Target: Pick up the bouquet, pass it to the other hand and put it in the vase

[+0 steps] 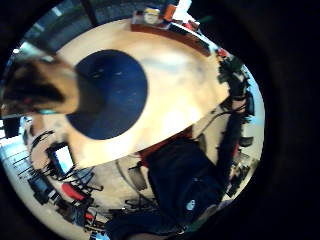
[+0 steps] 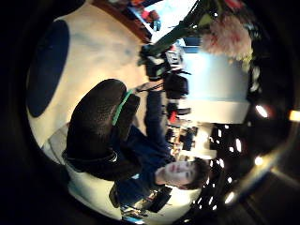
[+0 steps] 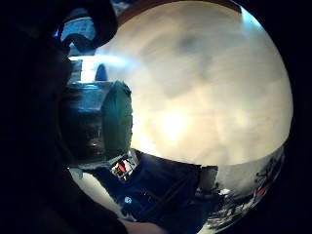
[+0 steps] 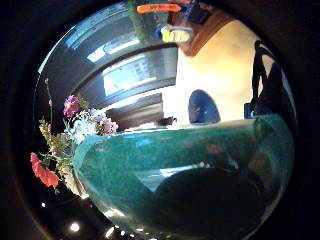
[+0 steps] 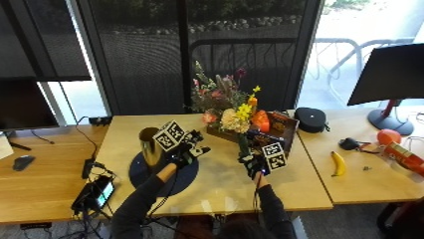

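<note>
Bouquet (image 5: 228,107) is held upright by its green stem wrap in the right hand (image 5: 255,164), fingers curled round it, while the left hand (image 5: 180,153) hovers open beside the vase (image 5: 150,144), apparently positioned to take the handover.

Daylight from the windows (image 5: 199,50) behind my table (image 5: 218,174), bright outside, dimmer within.

From above, sun glares white through the glass at the far right, while the dark screens keep the middle panes nearly black. My table is evenly lit, with only soft shadows under my arms. In my palm views everything bows hard toward a black rim. My left palm's views smear the tabletop and burn a pale hot spot into it; ceiling lamps show as small flares. My right palm's views are murkier: the bouquet (image 4: 65,145) is soft, and the green stem wrap close to the lens is out of focus.
</note>
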Motion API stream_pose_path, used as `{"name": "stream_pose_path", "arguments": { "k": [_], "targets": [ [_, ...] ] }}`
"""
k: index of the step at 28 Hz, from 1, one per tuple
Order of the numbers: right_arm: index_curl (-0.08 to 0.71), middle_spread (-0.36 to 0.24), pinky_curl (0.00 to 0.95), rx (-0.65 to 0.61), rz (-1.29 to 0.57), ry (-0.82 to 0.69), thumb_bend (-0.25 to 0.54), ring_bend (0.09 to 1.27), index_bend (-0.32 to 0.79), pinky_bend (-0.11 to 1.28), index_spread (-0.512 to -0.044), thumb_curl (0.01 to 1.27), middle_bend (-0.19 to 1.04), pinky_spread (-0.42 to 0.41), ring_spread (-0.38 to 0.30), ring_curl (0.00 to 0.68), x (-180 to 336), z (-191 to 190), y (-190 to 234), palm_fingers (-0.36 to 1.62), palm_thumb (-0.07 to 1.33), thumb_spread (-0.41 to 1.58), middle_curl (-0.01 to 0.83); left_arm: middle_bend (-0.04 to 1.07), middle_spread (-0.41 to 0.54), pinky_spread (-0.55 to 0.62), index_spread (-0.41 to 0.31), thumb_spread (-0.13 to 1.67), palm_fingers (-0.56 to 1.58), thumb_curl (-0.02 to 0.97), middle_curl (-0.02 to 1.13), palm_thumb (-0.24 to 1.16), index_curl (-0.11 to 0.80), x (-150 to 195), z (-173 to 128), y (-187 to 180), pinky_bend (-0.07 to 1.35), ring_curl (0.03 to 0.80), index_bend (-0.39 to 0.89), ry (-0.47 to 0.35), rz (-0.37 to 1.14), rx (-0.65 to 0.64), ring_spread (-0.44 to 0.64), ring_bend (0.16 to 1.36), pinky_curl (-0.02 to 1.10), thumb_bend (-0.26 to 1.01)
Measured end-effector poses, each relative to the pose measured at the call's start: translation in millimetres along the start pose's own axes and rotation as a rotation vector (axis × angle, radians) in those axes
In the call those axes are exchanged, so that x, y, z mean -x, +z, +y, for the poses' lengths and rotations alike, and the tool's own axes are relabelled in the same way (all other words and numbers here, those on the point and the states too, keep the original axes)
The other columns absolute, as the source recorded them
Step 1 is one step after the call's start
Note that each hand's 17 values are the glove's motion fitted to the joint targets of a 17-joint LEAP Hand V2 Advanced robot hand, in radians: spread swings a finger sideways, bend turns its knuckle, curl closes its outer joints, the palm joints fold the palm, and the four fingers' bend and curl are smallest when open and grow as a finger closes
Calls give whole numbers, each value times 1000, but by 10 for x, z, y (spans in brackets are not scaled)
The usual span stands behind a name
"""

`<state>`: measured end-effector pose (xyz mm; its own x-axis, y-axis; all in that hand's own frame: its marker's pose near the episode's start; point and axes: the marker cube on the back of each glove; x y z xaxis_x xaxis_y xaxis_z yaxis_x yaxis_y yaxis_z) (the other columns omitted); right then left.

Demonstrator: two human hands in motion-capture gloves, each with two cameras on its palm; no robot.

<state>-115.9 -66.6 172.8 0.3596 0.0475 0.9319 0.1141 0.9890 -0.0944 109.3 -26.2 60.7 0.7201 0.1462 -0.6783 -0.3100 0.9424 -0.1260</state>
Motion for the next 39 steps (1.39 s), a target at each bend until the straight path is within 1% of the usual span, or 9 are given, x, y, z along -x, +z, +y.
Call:
{"name": "stream_pose_path", "arguments": {
  "k": [7, 12, 24, 25, 28, 29, 30, 35, 39],
  "targets": [
    [521, -227, 425, 139, -61, 24, -24, 508, 483, 247, -269, 708, 409, -284, -265, 503, 264, 130, 428, 1159, 1200, 214, 605, 181, 122, 318, -7, 1131, 335, 324, 357, 393, 350, -456, -307, 202, 274, 298, 138, 41, 534, 69, 256, 441, 349, 55],
    [533, -228, 432, 216, -120, -14, -25, 503, 475, 250, -270, 717, 402, -287, -266, 514, 378, 221, 670, 1158, 1198, 206, 617, 148, 167, 358, 44, 1068, 246, 355, 350, 513, 302, -493, -527, 415, 399, 320, 59, 66, 719, 114, 255, 499, 383, 69],
    [560, -234, 443, 38, 56, -205, -23, 494, 469, 242, -272, 732, 386, -294, -267, 538, 499, 285, 1120, 1161, 1199, 204, 645, 206, 156, 325, 83, 953, 369, 389, 333, 640, 264, -724, -653, 574, 456, 328, 118, 23, 832, 5, 198, 619, 374, 14],
    [562, -234, 444, 61, 33, -231, -23, 493, 465, 243, -272, 733, 385, -294, -268, 540, 526, 309, 1154, 1160, 1199, 204, 647, 320, 73, 228, 51, 947, 542, 401, 384, 695, 278, -750, -636, 563, 418, 340, 151, 26, 835, -15, 99, 621, 370, 37],
    [568, -234, 446, 108, -18, -227, -24, 486, 462, 243, -272, 737, 381, -294, -268, 543, 568, 337, 1238, 1159, 1197, 202, 652, 392, -26, 92, -15, 933, 792, 417, 377, 744, 290, -800, -603, 522, 360, 312, 172, 33, 825, -88, -28, 586, 340, 37],
    [568, -234, 447, 110, -24, -196, -24, 485, 457, 243, -273, 738, 381, -294, -267, 543, 552, 314, 1258, 1158, 1196, 202, 654, 463, -73, -17, -62, 905, 1045, 428, 406, 762, 316, -809, -599, 512, 355, 326, 236, 34, 819, -111, -100, 599, 345, 35],
    [570, -233, 447, 127, -45, -161, -24, 484, 455, 243, -273, 739, 379, -294, -268, 545, 522, 280, 1273, 1158, 1196, 202, 655, 425, -88, -12, -69, 907, 966, 428, 378, 764, 309, -820, -592, 500, 312, 303, 188, 33, 811, -133, -114, 575, 319, 28],
    [559, -240, 438, 316, -228, -76, -41, 442, 397, 234, -273, 737, 370, -310, -276, 536, 337, 127, 1273, 1101, 1167, 206, 653, 559, -171, -153, -157, 802, 1228, 486, 484, 876, 372, -853, -570, 405, 289, 382, 255, 35, 777, -209, -218, 646, 369, 40],
    [535, -244, 433, 312, -170, -61, -35, 382, 284, 208, -281, 730, 323, -242, -275, 520, 293, 185, 1196, 918, 1139, 302, 627, 585, -211, -202, -191, 770, 1213, 507, 522, 902, 400, -919, -530, 197, 288, 411, 256, 65, 782, -255, -251, 658, 390, 18]
  ]
}}
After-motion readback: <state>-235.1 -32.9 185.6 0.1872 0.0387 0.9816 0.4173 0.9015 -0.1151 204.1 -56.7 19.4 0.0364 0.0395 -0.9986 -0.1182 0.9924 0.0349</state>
